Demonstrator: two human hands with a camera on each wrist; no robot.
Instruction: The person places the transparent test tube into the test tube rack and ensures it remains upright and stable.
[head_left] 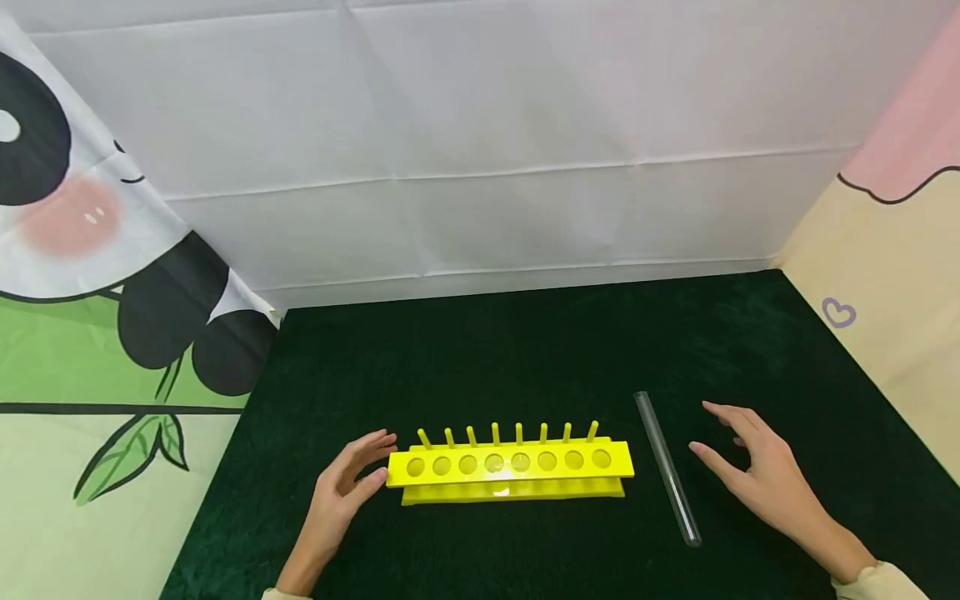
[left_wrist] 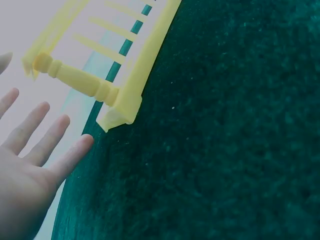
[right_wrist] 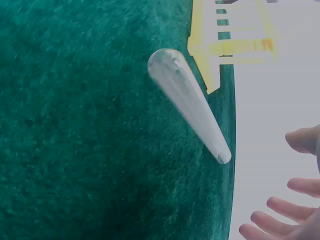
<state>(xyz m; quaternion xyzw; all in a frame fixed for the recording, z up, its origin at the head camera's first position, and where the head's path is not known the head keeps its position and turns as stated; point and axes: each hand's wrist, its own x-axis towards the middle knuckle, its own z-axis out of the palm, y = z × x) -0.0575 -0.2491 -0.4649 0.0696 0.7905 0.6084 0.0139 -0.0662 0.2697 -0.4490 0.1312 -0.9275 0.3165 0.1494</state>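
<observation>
Both hands lie nearest in the head view: left hand (head_left: pixel 347 482), fingers loosely apart, at the yellow rack's (head_left: pixel 510 467) end; right hand (head_left: pixel 757 475), fingers spread, just beside the glass tube (head_left: pixel 667 468) on the dark cloth (head_left: pixel 525 358). Left wrist view: spread fingers (left_wrist: pixel 40 135) near the rack's corner. Right wrist view: the tube lies flat, so a careless nudge could probably roll it away.

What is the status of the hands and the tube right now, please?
Left hand open by rack. Right hand open beside tube. Tube flat on cloth, untouched.
</observation>
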